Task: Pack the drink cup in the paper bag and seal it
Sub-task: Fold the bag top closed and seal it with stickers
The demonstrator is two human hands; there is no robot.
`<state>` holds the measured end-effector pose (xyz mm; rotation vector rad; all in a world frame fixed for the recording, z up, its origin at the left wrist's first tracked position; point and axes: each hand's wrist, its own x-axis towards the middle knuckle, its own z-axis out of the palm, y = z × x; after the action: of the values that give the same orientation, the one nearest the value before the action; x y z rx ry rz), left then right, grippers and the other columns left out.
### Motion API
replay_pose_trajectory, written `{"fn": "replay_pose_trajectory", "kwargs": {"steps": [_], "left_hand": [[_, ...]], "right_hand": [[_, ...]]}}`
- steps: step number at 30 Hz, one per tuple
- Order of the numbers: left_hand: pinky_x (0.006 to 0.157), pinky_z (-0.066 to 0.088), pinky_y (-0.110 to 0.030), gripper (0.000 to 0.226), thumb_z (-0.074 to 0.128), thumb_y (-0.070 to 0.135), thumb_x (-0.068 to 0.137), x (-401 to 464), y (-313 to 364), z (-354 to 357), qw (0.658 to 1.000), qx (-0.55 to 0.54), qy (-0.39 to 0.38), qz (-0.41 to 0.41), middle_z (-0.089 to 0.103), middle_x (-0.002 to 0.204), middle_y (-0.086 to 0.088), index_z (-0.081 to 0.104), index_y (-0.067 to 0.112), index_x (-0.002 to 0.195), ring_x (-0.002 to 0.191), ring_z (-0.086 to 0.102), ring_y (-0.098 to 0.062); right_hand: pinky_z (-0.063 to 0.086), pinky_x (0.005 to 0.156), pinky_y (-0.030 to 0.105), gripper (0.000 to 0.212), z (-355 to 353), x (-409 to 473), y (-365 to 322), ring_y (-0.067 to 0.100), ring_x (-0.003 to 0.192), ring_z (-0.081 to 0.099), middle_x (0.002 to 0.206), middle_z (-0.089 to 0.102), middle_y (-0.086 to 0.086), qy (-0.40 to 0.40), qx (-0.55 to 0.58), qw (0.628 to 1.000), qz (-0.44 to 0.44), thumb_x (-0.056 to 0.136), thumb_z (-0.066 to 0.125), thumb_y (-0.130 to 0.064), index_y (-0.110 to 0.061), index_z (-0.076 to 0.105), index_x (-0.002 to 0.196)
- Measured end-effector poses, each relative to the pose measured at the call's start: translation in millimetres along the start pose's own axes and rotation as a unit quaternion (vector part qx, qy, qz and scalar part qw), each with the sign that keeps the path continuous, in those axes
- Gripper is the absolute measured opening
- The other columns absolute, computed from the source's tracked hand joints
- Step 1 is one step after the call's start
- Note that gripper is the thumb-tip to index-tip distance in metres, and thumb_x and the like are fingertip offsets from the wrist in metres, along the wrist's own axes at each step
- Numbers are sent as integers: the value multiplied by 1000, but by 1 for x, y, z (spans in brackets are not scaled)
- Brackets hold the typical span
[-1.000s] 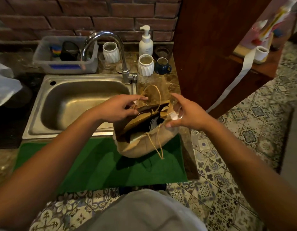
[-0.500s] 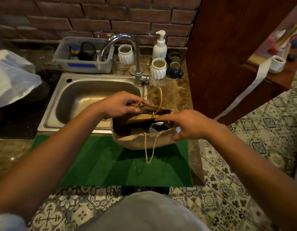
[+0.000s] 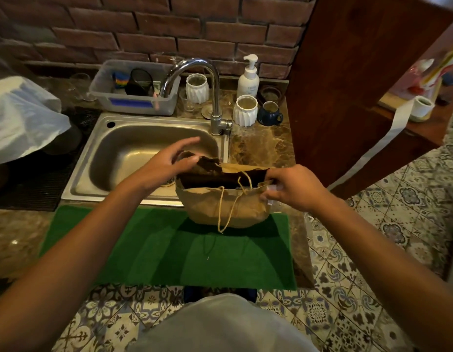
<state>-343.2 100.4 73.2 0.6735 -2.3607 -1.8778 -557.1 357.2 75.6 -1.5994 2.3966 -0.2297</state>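
A brown paper bag (image 3: pixel 228 208) with twine handles stands at the far edge of a green mat (image 3: pixel 169 252), in front of the sink. Its mouth is narrowed to a dark slot, and the drink cup inside is barely visible. My left hand (image 3: pixel 167 165) pinches the bag's far left top edge between thumb and fingers, with the other fingers spread. My right hand (image 3: pixel 291 189) grips the bag's right top corner and also holds a small white piece, which I cannot identify.
A steel sink (image 3: pixel 134 153) with a tall tap (image 3: pixel 215 97) lies behind the bag. White ribbed cups, a blue mug (image 3: pixel 270 113), a soap pump (image 3: pixel 248 77) and a plastic tub (image 3: pixel 134 90) line the back. A wooden panel (image 3: pixel 347 85) rises on the right.
The bag's mouth has been pressed flatter and the cup is now nearly hidden. My right hand moved to the bag's right corner. The camera has moved closer and tilted.
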Motion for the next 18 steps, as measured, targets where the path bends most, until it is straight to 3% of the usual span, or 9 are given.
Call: {"fn": "replay_pose_trajectory", "kwargs": {"steps": [2, 7, 10, 12, 16, 18], "left_hand": [[96, 49, -17, 93, 75, 79, 60, -15, -16, -1, 1000, -8, 10, 7, 53, 138, 18, 44, 52, 144, 124, 53, 7], [114, 42, -43, 113, 84, 73, 53, -17, -39, 5, 997, 73, 6, -1, 49, 152, 7, 37, 44, 152, 138, 48, -14], [116, 40, -48, 115, 88, 68, 54, -15, -42, 2, 997, 78, -22, 11, 42, 158, 7, 29, 53, 152, 144, 42, -17], [118, 36, -43, 116, 92, 62, 56, -16, -46, 1, 994, 99, -32, 22, 40, 158, 13, 25, 58, 151, 145, 39, -12], [112, 42, -34, 97, 87, 64, 62, -14, -48, 4, 992, 121, 8, 42, 52, 143, 28, 37, 58, 145, 136, 48, -3], [108, 48, -38, 80, 86, 58, 66, -9, -49, 7, 992, 111, 45, 46, 62, 133, 25, 50, 54, 137, 127, 56, -2]], "right_hand": [[47, 60, 33, 36, 7, -4, 3, 19, 75, 67, 80, 69, -6, 30, 38, 999, 20, 84, 78, -51, -30, 68, 111], [57, 67, 40, 37, 24, -5, -4, 18, 74, 69, 82, 71, -3, 75, 100, 991, 46, 87, 77, -45, -27, 65, 117], [60, 69, 44, 44, 27, -9, -5, 16, 74, 70, 80, 71, -4, 108, 140, 982, 59, 88, 78, -41, -29, 63, 127], [61, 72, 43, 54, 26, -14, -4, 12, 76, 70, 81, 71, -7, 125, 170, 975, 69, 87, 79, -40, -32, 58, 136], [63, 76, 42, 59, 30, -23, -4, 6, 81, 71, 85, 71, -13, 161, 214, 959, 91, 86, 80, -41, -31, 53, 137], [61, 82, 43, 67, 32, -25, -3, 9, 91, 68, 102, 69, -11, 196, 212, 951, 112, 81, 83, -46, -26, 51, 136]]}}
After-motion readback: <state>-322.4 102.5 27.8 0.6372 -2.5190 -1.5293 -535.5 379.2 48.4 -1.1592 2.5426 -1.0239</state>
